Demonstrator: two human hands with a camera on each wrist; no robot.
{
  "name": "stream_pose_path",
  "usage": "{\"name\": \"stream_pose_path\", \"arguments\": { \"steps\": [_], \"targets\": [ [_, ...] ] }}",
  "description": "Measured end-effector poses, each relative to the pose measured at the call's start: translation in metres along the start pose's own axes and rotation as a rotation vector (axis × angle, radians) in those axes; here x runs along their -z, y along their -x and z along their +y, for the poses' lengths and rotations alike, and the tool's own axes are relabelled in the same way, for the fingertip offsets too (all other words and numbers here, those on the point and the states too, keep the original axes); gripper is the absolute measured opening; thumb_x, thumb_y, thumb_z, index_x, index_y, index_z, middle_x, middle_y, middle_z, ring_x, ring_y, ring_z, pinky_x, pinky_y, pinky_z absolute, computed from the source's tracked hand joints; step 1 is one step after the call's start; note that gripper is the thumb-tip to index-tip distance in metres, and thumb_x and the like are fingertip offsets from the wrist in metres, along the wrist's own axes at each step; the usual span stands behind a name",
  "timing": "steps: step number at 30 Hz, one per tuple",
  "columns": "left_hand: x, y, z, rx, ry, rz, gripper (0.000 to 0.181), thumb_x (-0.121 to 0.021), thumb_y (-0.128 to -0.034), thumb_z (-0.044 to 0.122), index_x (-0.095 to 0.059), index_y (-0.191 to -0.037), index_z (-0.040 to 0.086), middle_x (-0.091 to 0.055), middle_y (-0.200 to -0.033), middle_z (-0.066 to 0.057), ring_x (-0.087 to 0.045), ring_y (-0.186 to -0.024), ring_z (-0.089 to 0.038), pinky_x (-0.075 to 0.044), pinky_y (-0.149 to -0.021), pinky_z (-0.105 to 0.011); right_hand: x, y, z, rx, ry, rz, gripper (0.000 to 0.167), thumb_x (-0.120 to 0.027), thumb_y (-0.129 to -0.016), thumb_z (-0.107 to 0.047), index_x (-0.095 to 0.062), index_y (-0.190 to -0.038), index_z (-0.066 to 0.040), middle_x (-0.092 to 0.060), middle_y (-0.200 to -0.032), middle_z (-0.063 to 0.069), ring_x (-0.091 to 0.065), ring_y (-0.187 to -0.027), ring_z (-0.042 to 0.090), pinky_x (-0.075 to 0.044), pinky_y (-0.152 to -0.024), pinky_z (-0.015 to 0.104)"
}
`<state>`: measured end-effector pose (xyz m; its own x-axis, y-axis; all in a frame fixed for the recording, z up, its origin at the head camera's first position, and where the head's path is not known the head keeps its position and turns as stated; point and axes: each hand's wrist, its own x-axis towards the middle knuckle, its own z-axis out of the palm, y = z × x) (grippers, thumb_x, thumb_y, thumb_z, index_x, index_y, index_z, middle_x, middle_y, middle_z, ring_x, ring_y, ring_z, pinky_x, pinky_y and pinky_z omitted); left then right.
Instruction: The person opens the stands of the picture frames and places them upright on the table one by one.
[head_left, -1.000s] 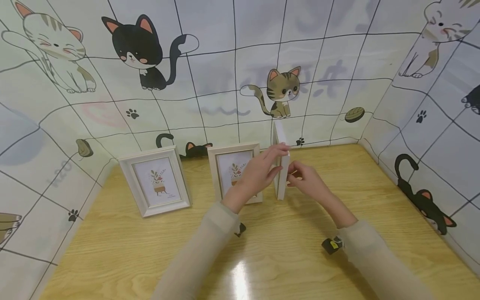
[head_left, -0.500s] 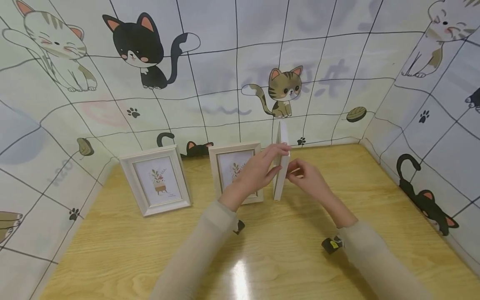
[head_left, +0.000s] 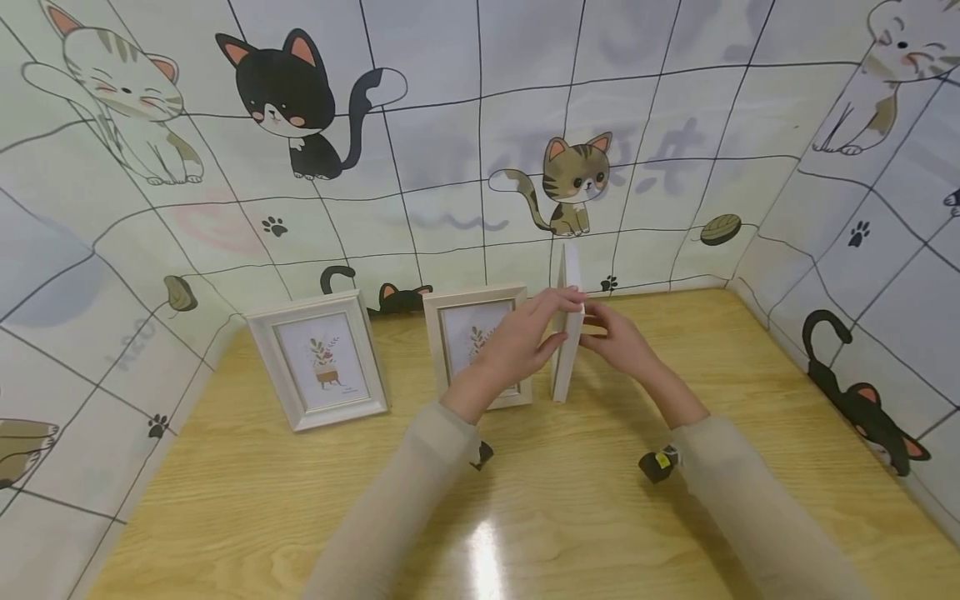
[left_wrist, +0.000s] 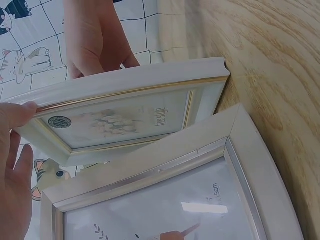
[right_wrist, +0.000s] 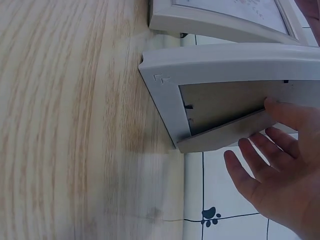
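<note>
A white picture frame (head_left: 567, 358) stands edge-on to me on the wooden table. My left hand (head_left: 513, 346) grips its near edge, fingers over the edge and thumb towards the picture side. Behind it, my right hand (head_left: 622, 342) reaches to the frame's back. The right wrist view shows the back's support leg (right_wrist: 220, 134) swung partly out. The right thumb (right_wrist: 290, 114) lies on the leg's inner face, and the fingers are on its outer side. In the left wrist view, the picture has a dark round sticker (left_wrist: 60, 122) in one corner.
Just left of the held frame stands a cream picture frame (head_left: 440, 342), partly covered by my left hand. A white picture frame (head_left: 285, 375) leans back further left. A cat-patterned wall covering (head_left: 442, 225) rises behind the table (head_left: 247, 500).
The held frame's top has tipped slightly to the right. My right hand has moved a little up along its back, while the left hand keeps its grip. The two other frames stay put.
</note>
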<state>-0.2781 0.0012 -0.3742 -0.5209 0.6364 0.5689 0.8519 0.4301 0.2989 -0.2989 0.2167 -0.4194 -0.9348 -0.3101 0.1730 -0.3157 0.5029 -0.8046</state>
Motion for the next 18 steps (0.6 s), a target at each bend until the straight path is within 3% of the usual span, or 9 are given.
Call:
{"name": "stream_pose_path", "arguments": {
  "steps": [6,14,18],
  "targets": [
    [-0.0014,-0.0007,0.001,-0.012,0.0,0.003,0.037,-0.064,-0.0946,0.003,-0.051,-0.128,0.008,-0.052,-0.147,-0.006,-0.047,-0.14,-0.019,-0.041,-0.115,-0.023,-0.0004,-0.0038,0.0025,0.015,0.045,0.02,0.059,-0.061,-0.097,-0.005,-0.034,-0.15,0.005,-0.044,-0.148,0.03,-0.047,-0.134,0.05,-0.048,-0.106,0.059],
    [-0.0018,0.0006,0.0015,-0.008,-0.004,0.0,0.037,-0.064,-0.0953,0.003,-0.049,-0.129,0.008,-0.05,-0.148,-0.006,-0.049,-0.139,-0.019,-0.047,-0.11,-0.025,-0.0018,-0.0036,0.0016,0.097,0.438,0.084,0.062,-0.071,-0.09,-0.008,-0.043,-0.145,0.001,-0.06,-0.132,0.027,-0.059,-0.12,0.044,-0.053,-0.099,0.057],
    [-0.0018,0.0003,0.0021,-0.004,-0.008,0.0,0.036,-0.063,-0.096,0.003,-0.05,-0.129,0.008,-0.05,-0.148,-0.005,-0.049,-0.139,-0.019,-0.048,-0.109,-0.025,-0.0005,-0.0034,-0.0009,0.088,0.534,0.088,0.062,-0.072,-0.09,-0.011,-0.044,-0.144,-0.001,-0.063,-0.128,0.027,-0.062,-0.113,0.043,-0.054,-0.093,0.057]
  ]
}}
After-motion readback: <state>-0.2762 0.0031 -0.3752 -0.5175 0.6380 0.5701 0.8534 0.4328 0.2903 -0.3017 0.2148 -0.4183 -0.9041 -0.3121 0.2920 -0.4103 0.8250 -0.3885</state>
